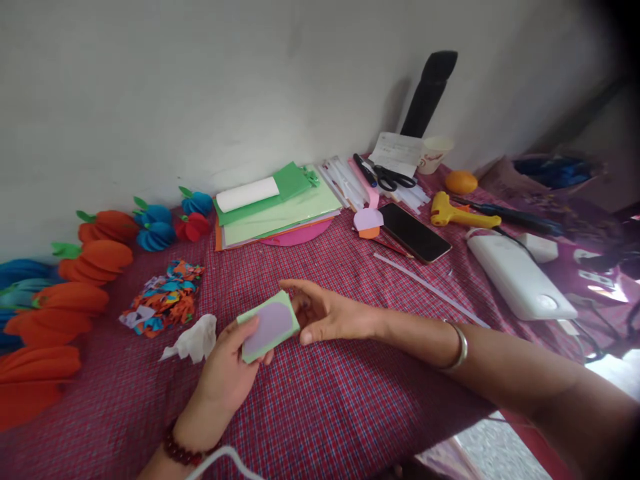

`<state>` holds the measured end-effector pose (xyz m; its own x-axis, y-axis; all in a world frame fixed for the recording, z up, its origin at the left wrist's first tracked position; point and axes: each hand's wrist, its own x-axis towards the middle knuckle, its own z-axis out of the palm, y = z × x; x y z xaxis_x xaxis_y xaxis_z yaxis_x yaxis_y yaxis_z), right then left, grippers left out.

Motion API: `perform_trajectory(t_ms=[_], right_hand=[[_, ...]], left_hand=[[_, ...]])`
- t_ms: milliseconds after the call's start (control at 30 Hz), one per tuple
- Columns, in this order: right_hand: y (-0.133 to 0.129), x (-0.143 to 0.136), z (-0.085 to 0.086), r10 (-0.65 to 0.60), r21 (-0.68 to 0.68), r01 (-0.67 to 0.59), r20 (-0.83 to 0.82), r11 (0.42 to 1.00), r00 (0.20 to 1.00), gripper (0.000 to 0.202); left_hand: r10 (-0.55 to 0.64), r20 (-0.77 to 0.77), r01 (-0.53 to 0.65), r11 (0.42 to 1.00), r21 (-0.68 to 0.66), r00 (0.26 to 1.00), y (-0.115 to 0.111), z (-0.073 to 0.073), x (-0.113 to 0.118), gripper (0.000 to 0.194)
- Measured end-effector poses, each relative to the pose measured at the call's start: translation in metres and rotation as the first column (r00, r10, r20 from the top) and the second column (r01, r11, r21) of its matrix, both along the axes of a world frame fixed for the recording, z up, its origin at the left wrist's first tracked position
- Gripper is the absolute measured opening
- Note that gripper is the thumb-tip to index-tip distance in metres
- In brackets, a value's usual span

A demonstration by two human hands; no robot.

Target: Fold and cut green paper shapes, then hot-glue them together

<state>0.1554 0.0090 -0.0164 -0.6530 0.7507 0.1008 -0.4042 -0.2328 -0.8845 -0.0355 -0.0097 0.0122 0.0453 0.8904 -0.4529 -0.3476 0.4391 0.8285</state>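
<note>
My left hand (pixel 233 367) grips a small stack of light green paper pieces (pixel 293 327), thumb on top and fingers underneath. A rounded lilac paper cutout (pixel 274 325) lies on the stack, under the thumb. My right hand (pixel 337 317) is at the right edge of the stack with thumb and fingers apart. Its fingertips are partly hidden, and I cannot tell whether they touch the paper. Left of the stack, a crumpled white tissue (pixel 196 339) lies on the checked cloth (pixel 340 407), near a heap of colourful paper scraps (pixel 167 297).
Folded paper pumpkins (pixel 95 260) line the left side. Coloured sheets (pixel 280 210) lie by the wall, with black scissors (pixel 393 179) to their right. A phone (pixel 415 232), yellow glue gun (pixel 463 215), white power bank (pixel 520 277) and paper cup (pixel 434 155) are on the right.
</note>
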Motion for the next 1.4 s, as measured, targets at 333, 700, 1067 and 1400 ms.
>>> perform_trajectory(t_ms=[333,700,1067,1400], right_hand=[[-0.007,-0.007,0.000,0.018,0.082,-0.016,-0.014,0.997,1.000,0.103],[-0.009,-0.010,0.005,-0.032,0.047,0.032,0.002,0.998,0.999,0.093],[-0.009,-0.005,0.011,0.043,0.033,-0.042,-0.025,0.999,0.999,0.079],[-0.008,-0.002,0.017,0.110,0.041,-0.128,0.306,0.991,0.946,0.015]], left_hand=[[0.033,-0.292,0.031,0.977,0.211,0.956,-0.009,-0.011,-0.010,0.031],[0.038,-0.363,0.053,0.970,0.238,0.931,-0.010,-0.022,-0.017,0.034],[0.016,-0.188,-0.006,0.999,0.052,0.982,-0.008,-0.002,-0.006,0.016],[-0.209,-0.392,0.256,0.964,0.071,0.896,-0.024,-0.016,-0.026,0.029]])
